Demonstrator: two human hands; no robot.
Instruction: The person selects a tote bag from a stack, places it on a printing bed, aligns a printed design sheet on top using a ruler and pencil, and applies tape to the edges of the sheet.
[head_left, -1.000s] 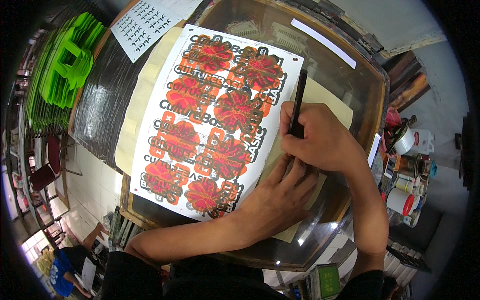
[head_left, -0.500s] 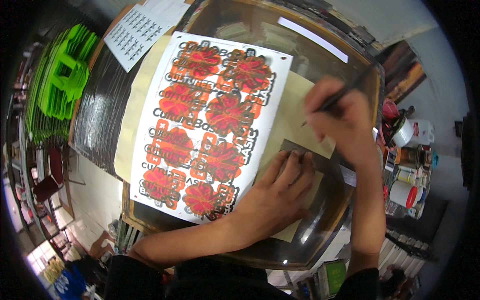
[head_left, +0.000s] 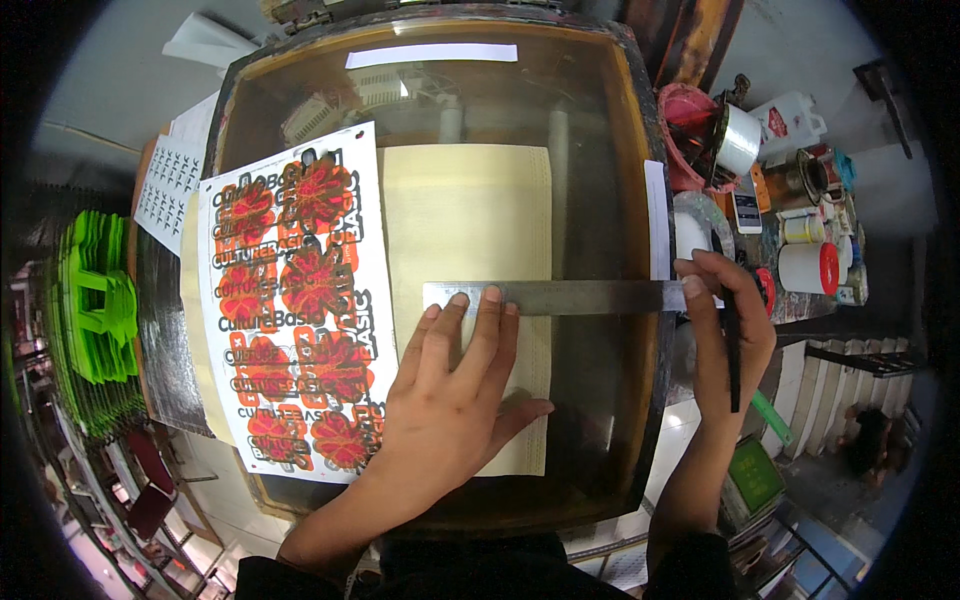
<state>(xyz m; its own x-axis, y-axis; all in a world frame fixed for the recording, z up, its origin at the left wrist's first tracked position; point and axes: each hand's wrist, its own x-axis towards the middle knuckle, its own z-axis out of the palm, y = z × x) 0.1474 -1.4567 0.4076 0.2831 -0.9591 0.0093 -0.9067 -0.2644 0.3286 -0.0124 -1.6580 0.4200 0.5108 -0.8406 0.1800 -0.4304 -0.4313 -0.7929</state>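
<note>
My left hand (head_left: 450, 380) lies with its fingers spread, fingertips pressing on the left part of a steel ruler (head_left: 590, 297). That ruler crosses a pale yellow sheet (head_left: 465, 215) and reaches past its right edge. At the ruler's right end, the fingers of my right hand (head_left: 735, 310) are closed around it. A slim black pen-like tool (head_left: 735, 375) is also tucked in that hand, pointing down toward the wrist. Left of the yellow sheet rests a white sheet (head_left: 372, 190) printed with red-orange flowers and black lettering. Both sheets lie on a glassy panel (head_left: 600, 400) in a wooden frame.
White strips lie along the panel's far side (head_left: 430, 55) and right side (head_left: 656, 220). Right of it are a phone (head_left: 746, 212), a pink bucket (head_left: 685, 110) and several paint containers (head_left: 800, 268). Bright green hanging pieces (head_left: 100, 300) stand at far left.
The ruler now lies across the yellow sheet, its right end in my right hand. That hand has moved right and down, the black tool turned downward. The view has shifted and turned.
</note>
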